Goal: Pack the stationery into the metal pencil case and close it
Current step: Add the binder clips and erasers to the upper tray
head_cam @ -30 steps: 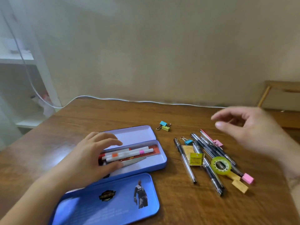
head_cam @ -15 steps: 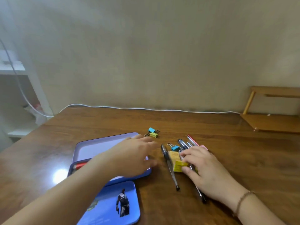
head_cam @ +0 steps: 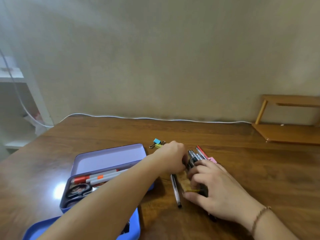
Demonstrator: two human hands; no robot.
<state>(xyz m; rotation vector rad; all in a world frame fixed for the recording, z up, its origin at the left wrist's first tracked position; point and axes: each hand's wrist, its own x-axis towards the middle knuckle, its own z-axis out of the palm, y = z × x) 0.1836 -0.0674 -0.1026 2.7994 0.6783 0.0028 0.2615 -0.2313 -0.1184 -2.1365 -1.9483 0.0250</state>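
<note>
Head view, right of the table's middle: both hands are converging on the loose pile of pens (head_cam: 195, 157). The right hand (head_cam: 216, 189) is lying over the pile, fingers curled around several barrels and the yellow paper tags, thumb hooking the near side. The left hand (head_cam: 173, 157) is reaching across from the case side with fingers bent at the pile's far end; whether it is gripping anything cannot be told. One pen (head_cam: 175, 189) is lying apart, just beside the pile toward the case.

The metal pencil case (head_cam: 110, 160) is sitting open left of centre, its tray already holding markers (head_cam: 102, 177) and scissors (head_cam: 78, 190). A blue lid (head_cam: 133, 224) is lying by the table's near edge.

Judged step: gathering pens into one bundle. The next move is calling for a level lift, then a carry leftward over the tray, barrels lying along it. The left forearm is crossing above the tray, so it is blocking the direct path. Binder clips (head_cam: 158, 143) are waiting behind the hands, with bare wood toward the far and right edges.
</note>
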